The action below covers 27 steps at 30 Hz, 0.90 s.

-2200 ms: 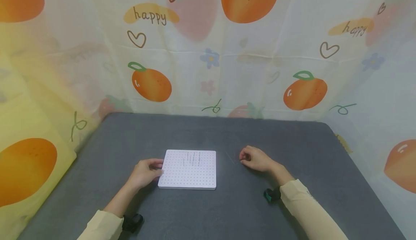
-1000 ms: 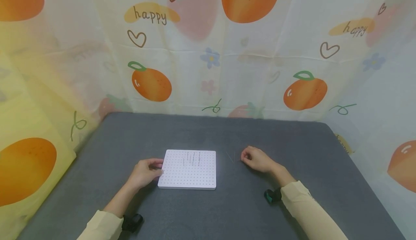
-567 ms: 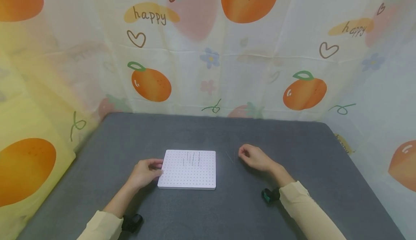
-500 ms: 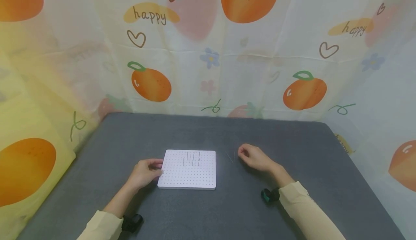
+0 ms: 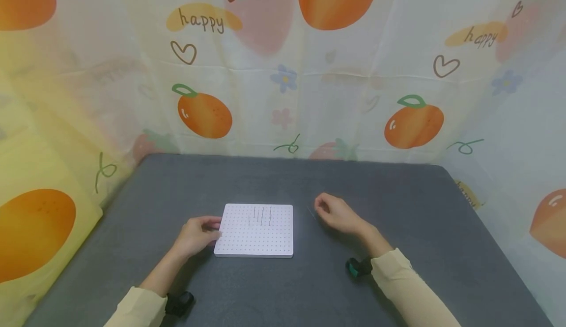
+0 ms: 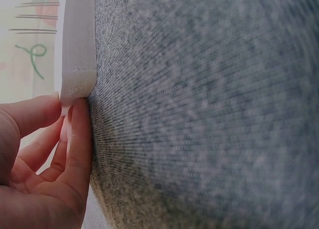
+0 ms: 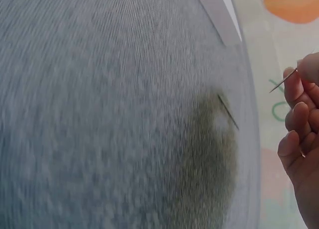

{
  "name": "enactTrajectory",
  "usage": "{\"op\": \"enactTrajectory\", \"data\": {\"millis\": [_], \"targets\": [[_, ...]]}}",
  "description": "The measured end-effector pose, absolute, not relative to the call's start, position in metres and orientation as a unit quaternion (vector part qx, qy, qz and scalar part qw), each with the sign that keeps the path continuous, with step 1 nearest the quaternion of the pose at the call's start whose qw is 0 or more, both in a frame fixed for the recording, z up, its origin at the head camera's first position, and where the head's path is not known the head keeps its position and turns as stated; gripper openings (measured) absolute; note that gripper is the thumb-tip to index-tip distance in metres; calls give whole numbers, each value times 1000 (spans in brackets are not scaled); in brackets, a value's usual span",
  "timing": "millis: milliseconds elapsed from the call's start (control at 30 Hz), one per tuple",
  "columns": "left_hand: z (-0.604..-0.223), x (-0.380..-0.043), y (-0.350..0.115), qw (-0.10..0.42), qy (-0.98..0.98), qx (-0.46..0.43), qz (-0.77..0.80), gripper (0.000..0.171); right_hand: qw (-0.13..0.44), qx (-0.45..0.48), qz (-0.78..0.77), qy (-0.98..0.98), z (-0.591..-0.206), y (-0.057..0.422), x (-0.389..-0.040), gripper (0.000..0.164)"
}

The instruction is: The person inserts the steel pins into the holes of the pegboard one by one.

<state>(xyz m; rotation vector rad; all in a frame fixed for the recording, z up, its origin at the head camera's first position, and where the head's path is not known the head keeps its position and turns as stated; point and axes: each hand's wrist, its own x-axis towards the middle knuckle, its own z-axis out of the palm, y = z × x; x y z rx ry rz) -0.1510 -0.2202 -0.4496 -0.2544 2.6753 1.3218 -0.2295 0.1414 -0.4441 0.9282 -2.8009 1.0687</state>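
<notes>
A white board with rows of small holes [image 5: 254,241] lies on the table, several thin needles [image 5: 263,216] standing up from its far half. At its left edge, my left hand [image 5: 194,237] pinches the board between thumb and fingers, which the left wrist view also shows around the board's corner [image 6: 79,50]. My right hand [image 5: 338,214] is raised a little to the right of the board. Between its thumb and index fingertip it pinches a needle [image 7: 283,81], point outward. Another needle [image 7: 228,112] lies on the cloth below that hand.
A dark grey cloth-like surface [image 5: 274,292] covers the table. Behind it hangs a pale curtain [image 5: 247,86] printed with oranges and hearts. Each wrist wears a black strap device, such as the one at the left wrist [image 5: 179,304].
Two needles lay on the table right of the board; one is now in my right hand's pinch. That hand has risen and shifted left toward the board. The left hand stays put.
</notes>
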Motion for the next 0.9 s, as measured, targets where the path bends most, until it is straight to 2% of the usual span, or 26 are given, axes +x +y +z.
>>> {"op": "enactTrajectory", "data": {"millis": [400, 900], "targets": [[-452, -152, -221, 75, 891, -83, 439, 40, -18, 254, 367, -895, -443, 119, -225, 6], [-453, -153, -219, 66, 894, -92, 432, 40, 12, 254, 401, -880, -441, 89, -216, 10]]}}
